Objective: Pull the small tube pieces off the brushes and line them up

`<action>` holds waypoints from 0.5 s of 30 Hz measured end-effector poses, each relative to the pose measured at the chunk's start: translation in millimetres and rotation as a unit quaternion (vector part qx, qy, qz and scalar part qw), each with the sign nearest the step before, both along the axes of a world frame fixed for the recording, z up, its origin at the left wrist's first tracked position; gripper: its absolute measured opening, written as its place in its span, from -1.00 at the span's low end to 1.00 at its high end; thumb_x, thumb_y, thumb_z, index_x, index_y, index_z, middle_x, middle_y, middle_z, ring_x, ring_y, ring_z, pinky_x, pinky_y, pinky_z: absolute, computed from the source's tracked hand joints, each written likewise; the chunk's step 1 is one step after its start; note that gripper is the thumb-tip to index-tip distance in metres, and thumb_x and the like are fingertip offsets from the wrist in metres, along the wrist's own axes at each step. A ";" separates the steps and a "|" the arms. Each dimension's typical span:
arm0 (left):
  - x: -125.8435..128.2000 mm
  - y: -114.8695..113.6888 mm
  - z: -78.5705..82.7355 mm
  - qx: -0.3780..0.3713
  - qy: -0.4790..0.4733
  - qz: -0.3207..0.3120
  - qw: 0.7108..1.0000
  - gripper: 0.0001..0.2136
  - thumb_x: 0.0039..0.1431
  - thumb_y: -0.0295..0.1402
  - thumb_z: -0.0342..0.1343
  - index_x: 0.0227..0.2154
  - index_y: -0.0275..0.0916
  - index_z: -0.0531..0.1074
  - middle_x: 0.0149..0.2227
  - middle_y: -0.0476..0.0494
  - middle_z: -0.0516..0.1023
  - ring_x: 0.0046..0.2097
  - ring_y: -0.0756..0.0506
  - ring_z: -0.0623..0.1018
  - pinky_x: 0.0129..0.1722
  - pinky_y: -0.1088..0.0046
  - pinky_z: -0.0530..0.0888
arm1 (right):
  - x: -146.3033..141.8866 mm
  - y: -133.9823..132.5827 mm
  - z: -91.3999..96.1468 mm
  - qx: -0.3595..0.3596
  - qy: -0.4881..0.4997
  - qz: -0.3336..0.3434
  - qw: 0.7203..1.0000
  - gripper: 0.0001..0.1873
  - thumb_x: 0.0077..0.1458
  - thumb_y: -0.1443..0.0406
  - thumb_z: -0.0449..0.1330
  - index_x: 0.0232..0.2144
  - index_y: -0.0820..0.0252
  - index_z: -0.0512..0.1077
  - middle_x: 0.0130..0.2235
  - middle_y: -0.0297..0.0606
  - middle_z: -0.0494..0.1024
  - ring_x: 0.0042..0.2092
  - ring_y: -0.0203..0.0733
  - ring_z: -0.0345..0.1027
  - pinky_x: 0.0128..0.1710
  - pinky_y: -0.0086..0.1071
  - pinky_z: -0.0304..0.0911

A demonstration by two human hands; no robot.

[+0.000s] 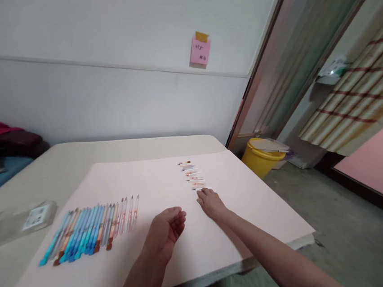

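My right hand lies low over the sheet with its fingers stretched out. Its fingertips touch or nearly touch the nearest slim white pen in a short column. Further up that column are several more pens, laid crosswise with dark tips pointing left. My left hand hovers over the middle of the sheet, fingers loosely curled, palm partly showing and nothing visible in it. To its left is a row of pens in blue, brown and grey, tips pointing away, ending in several slim pinkish-white pens.
A pale pink sheet covers much of the cream table. A clear plastic bag with a label lies at the left. A yellow bin stands on the floor beyond the right edge. A pink note is taped to the wall.
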State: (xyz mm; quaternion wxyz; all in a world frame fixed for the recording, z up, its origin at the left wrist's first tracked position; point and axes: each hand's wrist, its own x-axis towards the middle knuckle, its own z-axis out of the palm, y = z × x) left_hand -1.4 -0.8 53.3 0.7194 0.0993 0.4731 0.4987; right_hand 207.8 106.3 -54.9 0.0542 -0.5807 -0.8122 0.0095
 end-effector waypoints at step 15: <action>-19.1 1.4 12.0 0.024 -0.036 0.023 0.999 -0.87 -0.04 -0.51 0.21 -0.37 -0.38 0.43 -0.38 -0.23 0.55 -0.43 0.03 0.53 -0.44 0.59 0.48 | -11.3 -6.1 17.0 -0.019 -0.015 -0.027 0.999 -0.79 0.22 0.25 -0.04 -0.16 0.14 0.33 -0.08 -0.14 0.37 -0.09 -0.10 0.22 -0.21 -0.32 0.03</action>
